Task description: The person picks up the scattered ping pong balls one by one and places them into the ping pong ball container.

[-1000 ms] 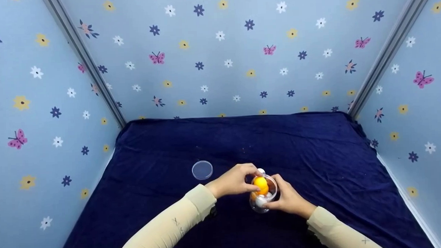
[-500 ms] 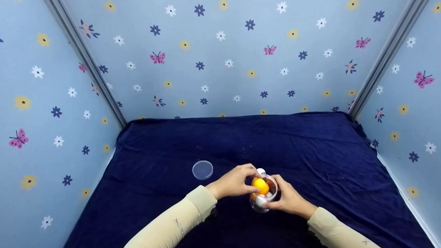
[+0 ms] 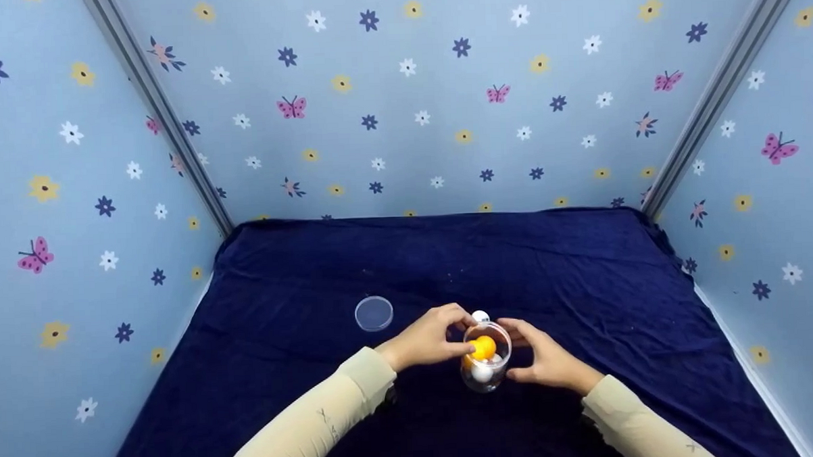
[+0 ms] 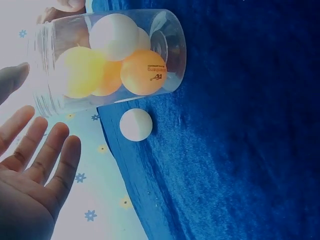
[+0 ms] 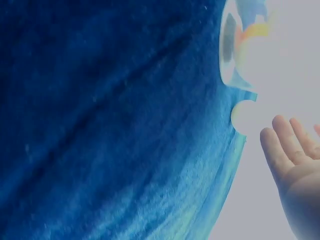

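A clear plastic jar (image 3: 509, 345) stands upright on the dark blue cloth, its mouth uncovered. Inside it lie several orange table tennis balls (image 4: 144, 73) and white table tennis balls (image 4: 114, 37). My left hand (image 3: 432, 336) is at the jar's left rim, fingers relaxed and spread; the left wrist view has its thumb and fingers around the mouth, gripping nothing. My right hand (image 3: 550, 359) hovers on the jar's right side with fingers extended, apart from the wall. Just behind the jar, a white ball (image 3: 480, 316) rests on the cloth.
A round clear lid (image 3: 373, 313) lies on the cloth (image 3: 584, 269) to the left of the jar. Flowered blue panels (image 3: 416, 106) wall in the table at the back and both sides, with grey posts (image 3: 152, 109) at the corners.
The upper orange ball has sunk lower into the jar, out of my left fingers. My right hand has let go of the jar and drawn slightly right.
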The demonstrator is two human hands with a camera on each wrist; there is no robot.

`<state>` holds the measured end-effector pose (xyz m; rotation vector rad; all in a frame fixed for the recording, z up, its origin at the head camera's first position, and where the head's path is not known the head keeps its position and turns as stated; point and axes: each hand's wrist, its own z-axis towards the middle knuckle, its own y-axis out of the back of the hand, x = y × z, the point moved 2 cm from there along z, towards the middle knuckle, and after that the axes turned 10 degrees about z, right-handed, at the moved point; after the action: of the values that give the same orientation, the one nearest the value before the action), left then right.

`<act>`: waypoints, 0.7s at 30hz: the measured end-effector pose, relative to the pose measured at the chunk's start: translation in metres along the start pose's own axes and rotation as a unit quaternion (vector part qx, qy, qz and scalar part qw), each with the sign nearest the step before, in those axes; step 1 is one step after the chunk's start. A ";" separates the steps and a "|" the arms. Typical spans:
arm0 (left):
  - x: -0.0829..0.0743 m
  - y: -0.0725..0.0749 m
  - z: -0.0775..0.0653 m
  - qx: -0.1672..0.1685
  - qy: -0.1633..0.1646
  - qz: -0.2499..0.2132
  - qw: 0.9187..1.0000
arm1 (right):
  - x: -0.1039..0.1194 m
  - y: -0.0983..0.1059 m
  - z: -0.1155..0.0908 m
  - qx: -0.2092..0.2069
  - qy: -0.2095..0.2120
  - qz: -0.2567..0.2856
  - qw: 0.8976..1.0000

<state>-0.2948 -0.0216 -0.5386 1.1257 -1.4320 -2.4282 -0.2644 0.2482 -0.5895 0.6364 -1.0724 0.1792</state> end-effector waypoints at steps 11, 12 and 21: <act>0.013 -0.005 -0.016 -0.007 0.051 -0.047 0.998 | -0.003 0.013 0.004 -0.080 -0.021 -0.068 0.994; 0.014 -0.006 -0.017 -0.007 0.054 -0.051 0.997 | -0.004 0.014 0.005 -0.087 -0.022 -0.072 0.993; 0.020 -0.021 -0.025 -0.026 0.056 -0.060 0.996 | -0.020 0.025 0.012 -0.107 -0.055 -0.096 0.988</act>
<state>-0.2875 -0.0364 -0.5727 1.3476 -1.2977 -2.4211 -0.2940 0.2652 -0.5928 0.5576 -1.1120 -0.1391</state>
